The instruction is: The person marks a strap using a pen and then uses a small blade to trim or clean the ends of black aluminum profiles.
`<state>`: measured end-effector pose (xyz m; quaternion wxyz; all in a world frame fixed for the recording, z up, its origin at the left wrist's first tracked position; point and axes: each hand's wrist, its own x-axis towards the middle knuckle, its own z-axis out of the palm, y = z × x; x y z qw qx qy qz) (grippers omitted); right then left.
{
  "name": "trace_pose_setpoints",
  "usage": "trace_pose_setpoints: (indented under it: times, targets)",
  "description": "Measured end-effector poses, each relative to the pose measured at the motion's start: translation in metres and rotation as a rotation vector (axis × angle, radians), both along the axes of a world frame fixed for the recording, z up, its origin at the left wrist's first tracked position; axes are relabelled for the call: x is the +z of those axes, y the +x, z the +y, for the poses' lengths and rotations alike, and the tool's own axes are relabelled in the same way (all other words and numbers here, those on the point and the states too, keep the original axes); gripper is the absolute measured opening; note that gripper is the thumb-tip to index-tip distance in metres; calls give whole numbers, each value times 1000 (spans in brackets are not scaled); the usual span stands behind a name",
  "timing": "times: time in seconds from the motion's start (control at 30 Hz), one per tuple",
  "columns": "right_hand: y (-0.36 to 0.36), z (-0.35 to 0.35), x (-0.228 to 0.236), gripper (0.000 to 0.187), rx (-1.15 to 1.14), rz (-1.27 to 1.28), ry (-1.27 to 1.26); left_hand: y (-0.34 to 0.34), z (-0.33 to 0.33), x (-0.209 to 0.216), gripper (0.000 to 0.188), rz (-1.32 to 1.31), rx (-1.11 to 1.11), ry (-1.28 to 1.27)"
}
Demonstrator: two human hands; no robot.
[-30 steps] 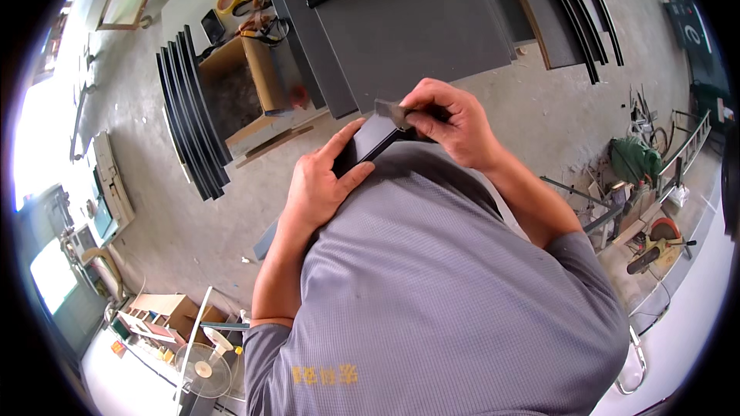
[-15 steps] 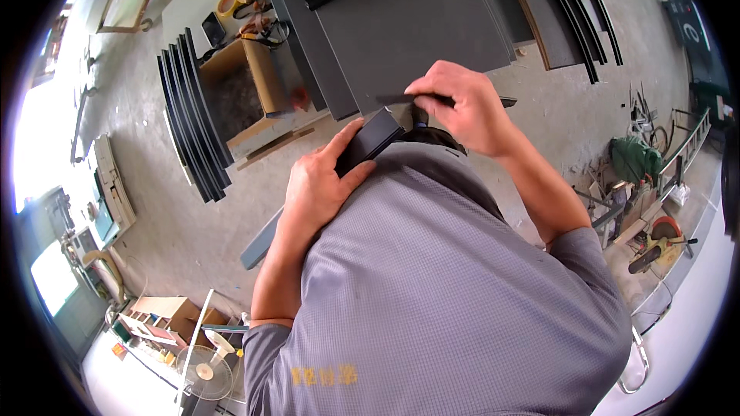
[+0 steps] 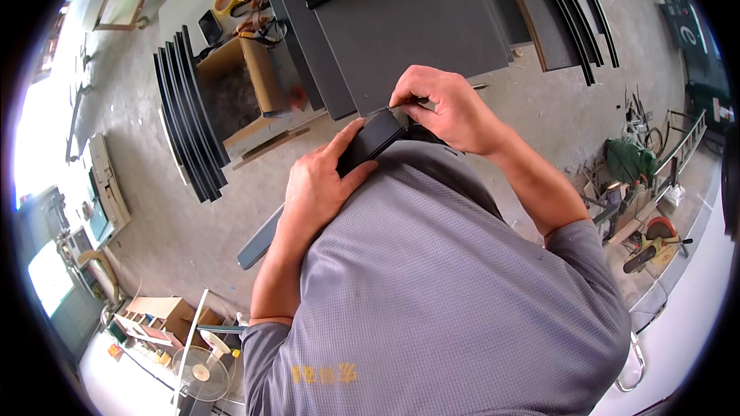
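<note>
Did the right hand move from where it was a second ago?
Yes. The right hand slid away from the body along the dark strip, from the bare floor up to the edge of the big grey panel.

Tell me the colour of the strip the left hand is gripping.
The strip is black to dark grey, plain and unpatterned; it shows in the head view.
</note>
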<state>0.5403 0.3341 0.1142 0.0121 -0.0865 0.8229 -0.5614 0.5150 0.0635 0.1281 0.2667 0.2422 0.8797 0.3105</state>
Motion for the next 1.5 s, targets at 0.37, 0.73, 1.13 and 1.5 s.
trace_pose_setpoints:
  times: [0.37,0.73,1.13,1.5]
  targets:
    - [3,1,-11,16,-43,-104,-191,1,1,2,66,-95,65,62]
    - [23,10,15,15,-238,-41,-50,-16,-10,15,58,-418,173,23]
    - [16,-20,16,9,-273,288,378,-11,-1,17,47,-362,90,-17]
    - [19,-21,21,10,-276,382,482,-9,-2,17,47,-364,126,-13]
